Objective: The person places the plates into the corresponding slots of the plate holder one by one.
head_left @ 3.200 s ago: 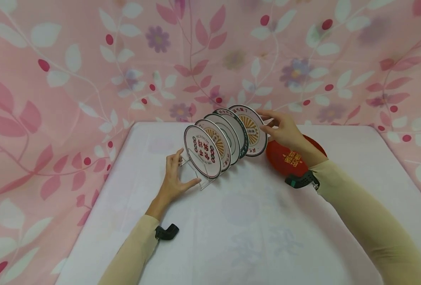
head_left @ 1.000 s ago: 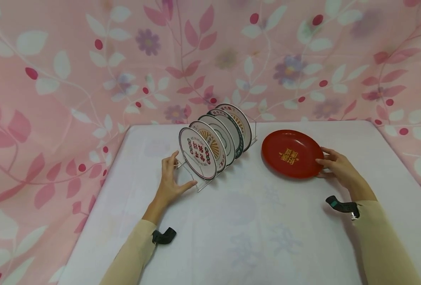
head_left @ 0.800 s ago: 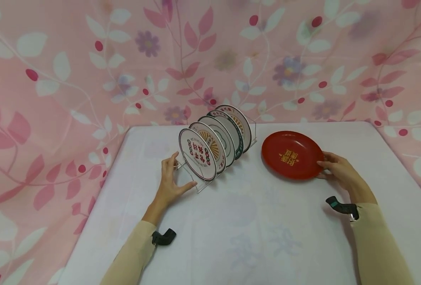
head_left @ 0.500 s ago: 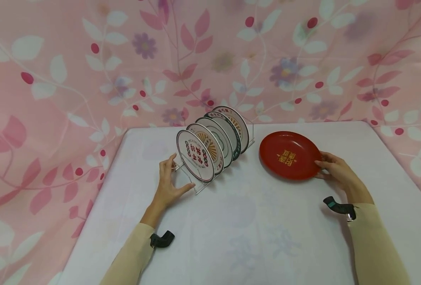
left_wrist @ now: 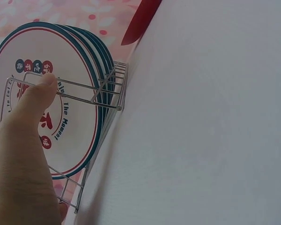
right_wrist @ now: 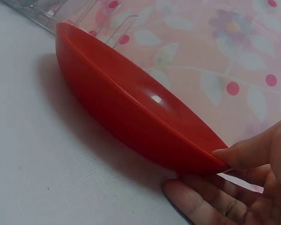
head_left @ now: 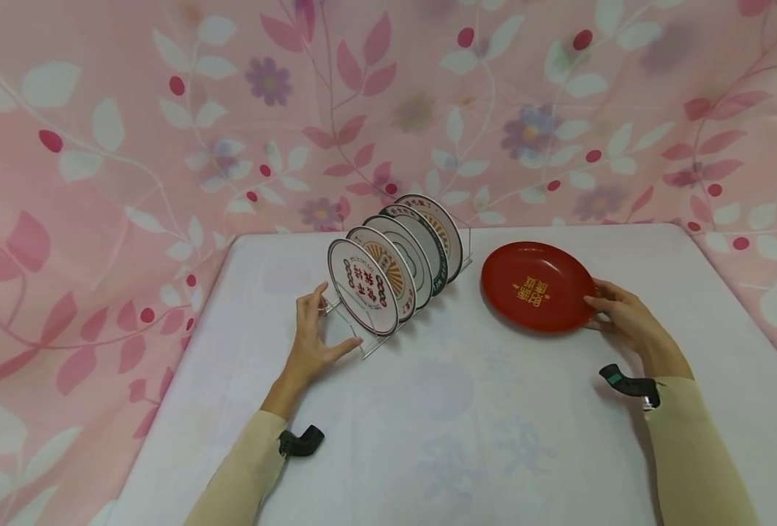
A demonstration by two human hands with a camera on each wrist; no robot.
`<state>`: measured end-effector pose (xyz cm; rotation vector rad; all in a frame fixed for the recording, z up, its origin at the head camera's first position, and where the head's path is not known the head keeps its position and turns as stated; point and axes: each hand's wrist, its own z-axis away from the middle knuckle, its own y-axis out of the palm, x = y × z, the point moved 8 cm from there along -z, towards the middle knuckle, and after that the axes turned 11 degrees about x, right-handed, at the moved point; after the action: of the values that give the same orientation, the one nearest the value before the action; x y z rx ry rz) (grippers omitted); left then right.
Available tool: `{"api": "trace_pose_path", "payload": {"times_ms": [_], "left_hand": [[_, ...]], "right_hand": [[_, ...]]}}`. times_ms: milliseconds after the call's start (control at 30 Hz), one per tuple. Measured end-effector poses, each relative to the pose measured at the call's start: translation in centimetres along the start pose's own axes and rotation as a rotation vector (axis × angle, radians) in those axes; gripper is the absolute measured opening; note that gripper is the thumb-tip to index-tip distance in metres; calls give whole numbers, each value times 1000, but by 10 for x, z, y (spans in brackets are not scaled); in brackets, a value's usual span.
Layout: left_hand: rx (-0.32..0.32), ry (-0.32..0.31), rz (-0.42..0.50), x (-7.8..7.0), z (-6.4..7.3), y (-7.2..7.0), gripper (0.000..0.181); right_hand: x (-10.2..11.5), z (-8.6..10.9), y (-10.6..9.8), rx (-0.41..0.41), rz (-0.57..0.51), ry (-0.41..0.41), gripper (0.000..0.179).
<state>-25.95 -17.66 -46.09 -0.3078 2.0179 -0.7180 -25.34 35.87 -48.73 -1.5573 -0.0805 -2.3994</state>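
In the head view my left hand spans the near end of a wire plate rack, fingers at one corner and thumb at the other. The left wrist view has my thumb on the wire in front of the nearest white plate. Several white plates with printed rims stand tilted in a row in the rack. To the right, my right hand pinches the rim of a red plate with gold characters. In the right wrist view the thumb lies on the rim of that red plate, with fingers beneath it.
A white cloth covers the table. Behind it hangs a pink floral curtain. The rack's far end stands a short gap left of the red plate.
About three seconds ago my right hand held the rearmost white plate at the rack's far end. That plate now stands in the rack, and the hand has moved right to the red plate's rim.
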Motion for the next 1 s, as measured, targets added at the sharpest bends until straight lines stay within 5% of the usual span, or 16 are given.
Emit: {"api": "trace_pose_path", "payload": {"times_ms": [267,633,767,1000], "left_hand": [[-6,3,-25,1,1,-3,116],[-3,2,-23,4,4,-3,117],[0,2,-16,4,3,-2,117],[3,6,12,3,-1,1,117]], "right_hand": [[4,1,4,17,-73,-28,72],[9,9,5,75,-454,-217,51],[17,13,2,89,-440,-272,41],[41,26,-6,69,-386,-331,55]]}}
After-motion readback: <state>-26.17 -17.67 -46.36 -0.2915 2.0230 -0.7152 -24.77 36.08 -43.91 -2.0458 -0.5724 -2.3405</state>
